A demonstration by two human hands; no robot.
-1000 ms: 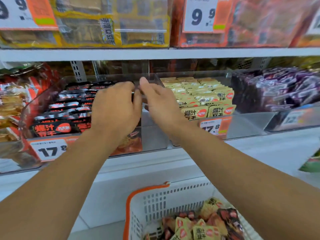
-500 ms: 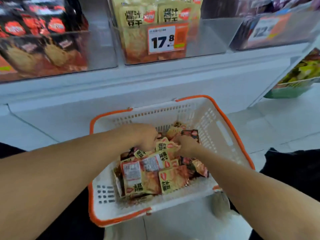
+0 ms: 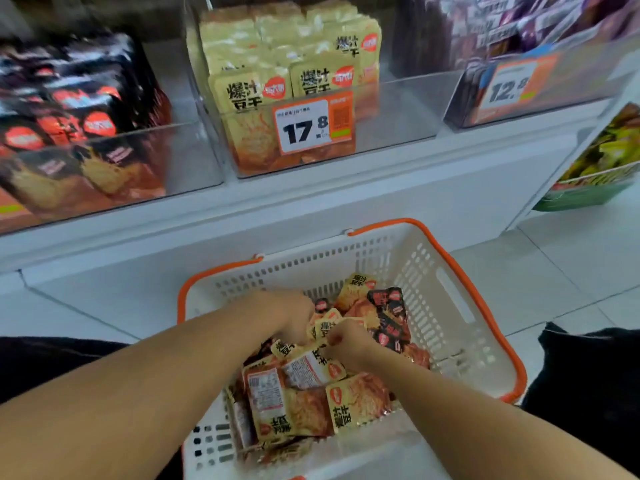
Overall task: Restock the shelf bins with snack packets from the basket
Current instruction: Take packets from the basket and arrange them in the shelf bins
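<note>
A white basket [image 3: 450, 299] with an orange rim sits on the floor below the shelf, holding several yellow and black snack packets [image 3: 349, 403]. Both my hands are down in the pile. My left hand [image 3: 294, 317] curls its fingers round yellow packets at the pile's far side. My right hand [image 3: 346, 341] pinches a yellow packet [image 3: 325, 329] beside it. Above, a clear shelf bin [image 3: 398, 109] holds upright yellow packets behind a 17.8 price tag [image 3: 311, 124]. A bin of black packets [image 3: 79, 109] stands to its left.
A bin of purple packets [image 3: 519, 39] with a 12.8 tag stands at the upper right. A white shelf ledge [image 3: 311, 199] runs under the bins. Green packets [image 3: 602, 157] show on a side rack at right. Dark trouser legs flank the basket on the tiled floor.
A second ago both hands were up at the bins' rim; they dropped into the basket. Since half a second ago they stay in the pile, gathering yellow packets closer together.
</note>
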